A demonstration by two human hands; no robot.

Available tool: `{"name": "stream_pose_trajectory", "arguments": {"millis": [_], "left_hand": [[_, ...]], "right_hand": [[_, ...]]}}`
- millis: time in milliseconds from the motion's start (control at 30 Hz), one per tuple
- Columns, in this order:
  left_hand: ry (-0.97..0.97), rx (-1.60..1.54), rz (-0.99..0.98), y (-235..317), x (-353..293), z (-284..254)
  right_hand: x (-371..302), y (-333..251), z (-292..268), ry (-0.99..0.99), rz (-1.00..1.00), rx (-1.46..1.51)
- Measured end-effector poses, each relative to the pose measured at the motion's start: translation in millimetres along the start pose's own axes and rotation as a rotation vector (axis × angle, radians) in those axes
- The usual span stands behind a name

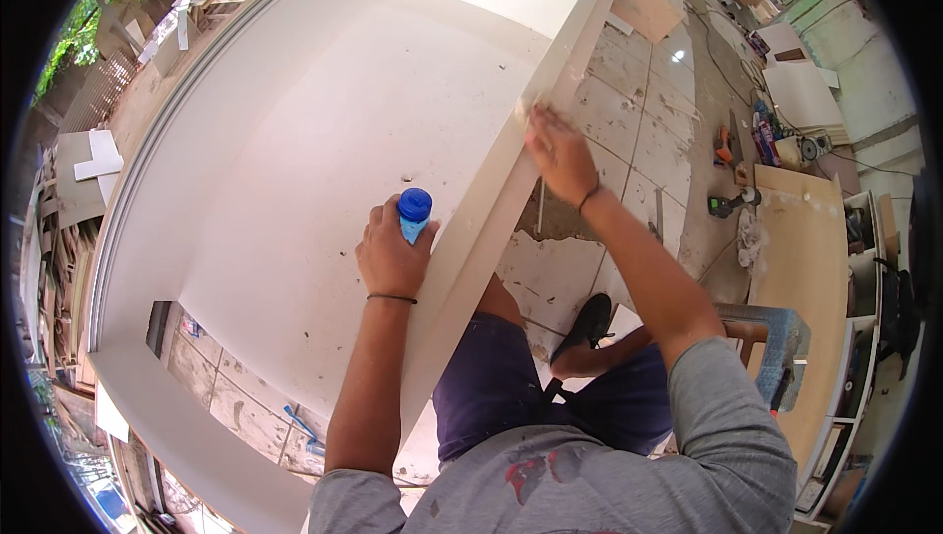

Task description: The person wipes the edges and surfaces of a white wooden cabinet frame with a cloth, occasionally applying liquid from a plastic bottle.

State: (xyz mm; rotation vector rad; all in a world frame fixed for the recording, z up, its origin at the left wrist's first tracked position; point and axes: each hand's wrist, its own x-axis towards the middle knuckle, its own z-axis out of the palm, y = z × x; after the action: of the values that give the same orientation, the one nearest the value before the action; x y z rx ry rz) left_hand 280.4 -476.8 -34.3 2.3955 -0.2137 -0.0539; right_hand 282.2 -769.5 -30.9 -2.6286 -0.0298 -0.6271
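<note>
The person's grey shirt (589,475) and dark blue shorts (511,387) fill the lower edge, with a black shoe (592,321) on the tiled floor (638,131). The left hand (391,254) is closed around a blue-capped bottle (414,214), held upright just over the inner face of a large white cabinet (324,161) lying on its back. The right hand (558,153) presses a small pale pad (526,108), fingers curled on it, against the cabinet's side panel edge (550,82). Power tools (732,202) lie well apart on the floor.
</note>
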Motion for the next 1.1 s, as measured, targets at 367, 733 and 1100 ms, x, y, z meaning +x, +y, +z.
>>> {"name": "stream_pose_trajectory", "arguments": {"millis": [367, 733, 1100], "left_hand": [[0.029, 0.01, 0.034, -4.8, -0.5, -2.6], [0.059, -0.006, 0.069, -6.0, 1.6, -4.0], [0.0, -0.016, 0.066, -7.2, 1.7, -3.8]], "right_hand": [[-9.9, -28.4, 5.0, 0.014, -0.063, -0.04], [-16.0, -43.0, 12.3, -0.028, 0.062, -0.048], [-19.9, -60.6, 19.6, 0.043, -0.008, -0.273]]}}
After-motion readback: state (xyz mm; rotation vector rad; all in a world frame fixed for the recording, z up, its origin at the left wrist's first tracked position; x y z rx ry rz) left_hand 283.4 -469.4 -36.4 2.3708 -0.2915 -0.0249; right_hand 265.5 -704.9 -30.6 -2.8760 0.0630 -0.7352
